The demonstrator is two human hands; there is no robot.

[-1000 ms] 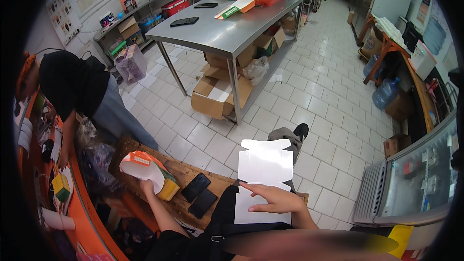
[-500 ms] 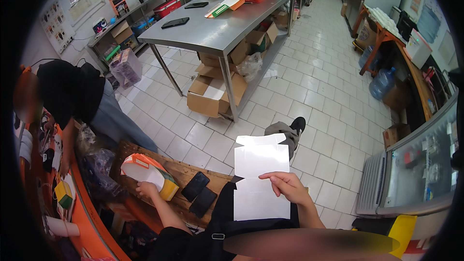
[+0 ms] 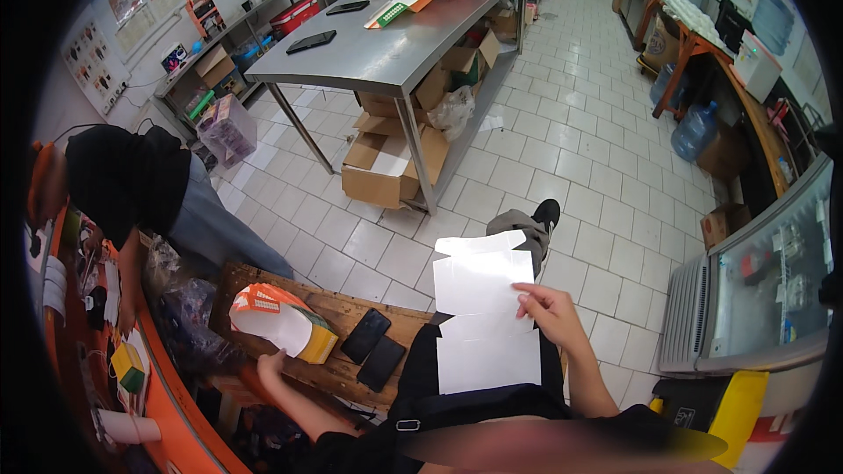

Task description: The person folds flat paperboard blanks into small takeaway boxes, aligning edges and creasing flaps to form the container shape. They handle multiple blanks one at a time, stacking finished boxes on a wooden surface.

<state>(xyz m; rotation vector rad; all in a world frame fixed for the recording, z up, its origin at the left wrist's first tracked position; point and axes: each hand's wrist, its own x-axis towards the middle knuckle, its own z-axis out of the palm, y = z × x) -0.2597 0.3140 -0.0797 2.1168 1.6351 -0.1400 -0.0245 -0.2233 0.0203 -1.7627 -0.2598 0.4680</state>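
White card: spread over lap
Right grip: at card's right edge, closure unclear
Left grip: at left carton stack, closure unclear

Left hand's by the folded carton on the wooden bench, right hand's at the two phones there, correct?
No: the right hand is at the white sheet, not the phones, as the head view shows. The left hand is by the folded carton on the wooden bench.
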